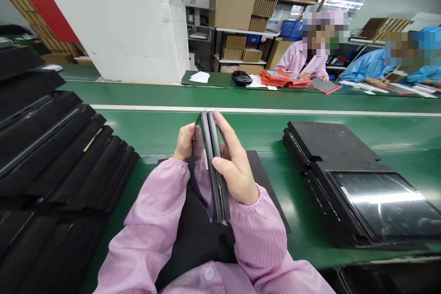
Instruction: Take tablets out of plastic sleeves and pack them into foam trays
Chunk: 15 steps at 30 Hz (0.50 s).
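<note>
Between my two hands a flat, dark tablet-like device (214,170) is held up on edge, its narrow side facing me. It looks like two thin layers pressed together, with clear film along its left face. My left hand (185,142) grips the far left edge, fingers partly hidden behind it. Across the right face lies my right hand (237,163), thumb on the near edge and index finger stretched along the top. Below, a black foam sheet (196,243) lies on the green table.
To the left rises a tall leaning stack of black foam sheets (62,151). On the right, a black foam pile (334,140) bears a glossy screen panel (386,202). Across the green bench (155,94), co-workers handle sheets beside red-edged pieces (275,78).
</note>
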Available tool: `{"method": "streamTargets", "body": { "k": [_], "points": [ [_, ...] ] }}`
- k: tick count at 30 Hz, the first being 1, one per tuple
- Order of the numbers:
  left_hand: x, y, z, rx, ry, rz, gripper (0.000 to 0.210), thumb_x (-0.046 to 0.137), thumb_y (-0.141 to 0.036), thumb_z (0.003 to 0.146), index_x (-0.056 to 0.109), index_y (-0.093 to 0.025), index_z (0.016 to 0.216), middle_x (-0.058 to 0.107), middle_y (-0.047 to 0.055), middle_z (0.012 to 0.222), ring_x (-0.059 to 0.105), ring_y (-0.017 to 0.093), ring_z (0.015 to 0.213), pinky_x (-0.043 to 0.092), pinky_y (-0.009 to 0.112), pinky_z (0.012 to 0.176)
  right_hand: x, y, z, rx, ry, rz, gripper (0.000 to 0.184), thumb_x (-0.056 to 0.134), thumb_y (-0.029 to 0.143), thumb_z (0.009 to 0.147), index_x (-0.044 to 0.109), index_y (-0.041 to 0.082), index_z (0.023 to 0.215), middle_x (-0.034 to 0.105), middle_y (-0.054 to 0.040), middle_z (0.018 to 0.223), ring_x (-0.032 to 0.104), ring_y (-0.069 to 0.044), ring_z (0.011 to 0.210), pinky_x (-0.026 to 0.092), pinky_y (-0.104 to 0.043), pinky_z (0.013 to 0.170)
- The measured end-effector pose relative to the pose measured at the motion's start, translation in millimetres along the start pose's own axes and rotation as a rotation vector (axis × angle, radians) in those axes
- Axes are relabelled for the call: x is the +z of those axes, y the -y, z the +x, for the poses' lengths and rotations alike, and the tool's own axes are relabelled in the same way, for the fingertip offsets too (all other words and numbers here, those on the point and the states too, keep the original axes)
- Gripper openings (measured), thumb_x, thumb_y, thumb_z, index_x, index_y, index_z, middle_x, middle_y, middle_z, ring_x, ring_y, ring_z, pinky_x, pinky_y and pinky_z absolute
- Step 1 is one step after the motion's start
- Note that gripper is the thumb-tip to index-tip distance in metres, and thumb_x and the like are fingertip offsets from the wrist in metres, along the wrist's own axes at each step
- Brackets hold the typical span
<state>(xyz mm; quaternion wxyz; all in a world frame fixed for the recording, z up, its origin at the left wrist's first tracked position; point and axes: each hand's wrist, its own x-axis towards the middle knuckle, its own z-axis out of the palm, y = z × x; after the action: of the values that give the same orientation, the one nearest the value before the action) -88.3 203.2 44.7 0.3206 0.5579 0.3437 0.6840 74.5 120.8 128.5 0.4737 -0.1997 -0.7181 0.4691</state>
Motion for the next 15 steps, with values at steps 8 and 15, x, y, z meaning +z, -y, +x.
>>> {"method": "streamTargets", "body": {
  "k": [8, 15],
  "points": [
    [2.5, -4.1, 0.0, -0.013, -0.029, -0.005, 0.064, 0.045, -0.082, 0.075, 0.049, -0.021, 0.060, 0.041, 0.000, 0.056, 0.035, 0.014, 0.050, 0.026, 0.031, 0.046, 0.3, -2.3, -0.3, -0.001, -0.016, -0.031, 0.072, 0.051, 0.038, 0.085, 0.025, 0.031, 0.152, 0.052, -0.0057, 0.137, 0.059, -0.020, 0.079, 0.054, -0.037, 0.069],
    [3.1, -10.2, -3.8, -0.002, -0.014, -0.004, 0.064, 0.044, -0.081, 0.076, 0.051, -0.020, 0.060, 0.042, 0.000, 0.056, 0.034, 0.014, 0.050, 0.026, 0.031, 0.047, 2.2, -1.5, -1.3, -0.023, -0.005, -0.017, 0.073, 0.052, 0.041, 0.086, 0.023, 0.032, 0.152, 0.053, -0.0057, 0.135, 0.062, -0.024, 0.089, 0.054, -0.041, 0.078]
  ]
}}
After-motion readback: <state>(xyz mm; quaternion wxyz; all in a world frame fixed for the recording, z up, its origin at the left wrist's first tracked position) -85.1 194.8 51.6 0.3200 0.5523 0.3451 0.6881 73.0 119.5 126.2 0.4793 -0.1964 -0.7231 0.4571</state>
